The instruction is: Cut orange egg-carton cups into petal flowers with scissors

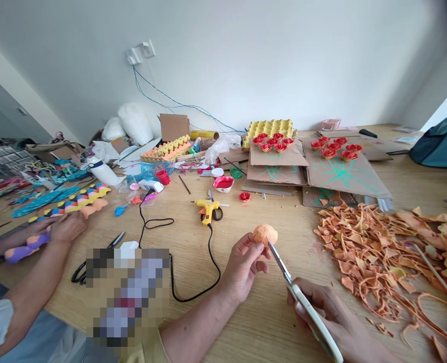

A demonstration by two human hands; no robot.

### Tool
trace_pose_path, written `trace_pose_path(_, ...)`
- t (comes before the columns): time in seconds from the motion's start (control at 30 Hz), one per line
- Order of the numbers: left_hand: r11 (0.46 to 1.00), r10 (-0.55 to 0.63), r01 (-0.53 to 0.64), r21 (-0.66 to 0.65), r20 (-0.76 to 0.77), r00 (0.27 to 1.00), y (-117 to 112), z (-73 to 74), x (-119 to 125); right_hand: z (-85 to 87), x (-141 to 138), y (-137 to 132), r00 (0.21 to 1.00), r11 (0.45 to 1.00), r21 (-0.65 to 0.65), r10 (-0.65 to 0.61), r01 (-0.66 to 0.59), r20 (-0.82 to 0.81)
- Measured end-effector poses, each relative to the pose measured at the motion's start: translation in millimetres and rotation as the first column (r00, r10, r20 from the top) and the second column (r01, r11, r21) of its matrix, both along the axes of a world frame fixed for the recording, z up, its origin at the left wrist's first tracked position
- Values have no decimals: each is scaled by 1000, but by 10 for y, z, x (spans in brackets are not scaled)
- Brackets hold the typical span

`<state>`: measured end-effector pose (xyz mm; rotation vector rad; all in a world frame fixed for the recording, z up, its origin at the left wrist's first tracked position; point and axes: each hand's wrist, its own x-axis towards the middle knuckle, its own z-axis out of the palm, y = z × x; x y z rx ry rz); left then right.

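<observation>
My left hand (pixel 242 264) pinches an orange egg-carton cup (pixel 265 234) by its lower edge, above the wooden table. White-handled scissors (pixel 306 302) are gripped in my right hand (pixel 327 315), their blade tips touching the cup's underside near my left fingertips. Whether the blades are parted there is hard to make out. Beyond my hands lies a red-painted paper flower (pixel 245 196). A yellow glue gun (pixel 208 209) rests left of it, its black cord running toward my left forearm.
Orange carton scraps (pixel 359 252) heap up at the right. Cardboard sheets (pixel 344 176) with several red flowers (pixel 332 146) stand behind. A dish of red paint (pixel 224 184) sits mid-table. At left, a co-worker's hand (pixel 69 227) rests beside painted carton strips (pixel 83 199).
</observation>
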<state>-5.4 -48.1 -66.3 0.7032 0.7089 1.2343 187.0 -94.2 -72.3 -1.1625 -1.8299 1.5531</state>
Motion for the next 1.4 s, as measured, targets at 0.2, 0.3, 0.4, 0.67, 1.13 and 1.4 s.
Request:
trace_pose_path(0.2,1000,-29,29,-2,29,999,0,-25,13,-96,22,6,1000,999,49,-8,8,2)
trace_pose_path(0.3,999,-38,38,-1,30,999,1,-20,14,-101,20,2,1000,997,77,-15,14,16)
trace_pose_path(0.4,999,-33,34,-2,31,999,-7,-9,13,-96,11,6,999,996,91,-24,22,21)
trace_pose_path(0.67,998,63,-63,11,17,998,8,6,0,-79,21,26,993,990,138,-31,15,118)
trace_pose_path(1.13,997,5,0,72,-75,997,-23,47,20,-175,95,36,976,972,120,-193,204,-97)
trace_pose_path(1.4,955,-201,247,165,-251,947,-87,-66,72,-9,55,85,882,942,1,-313,335,-352)
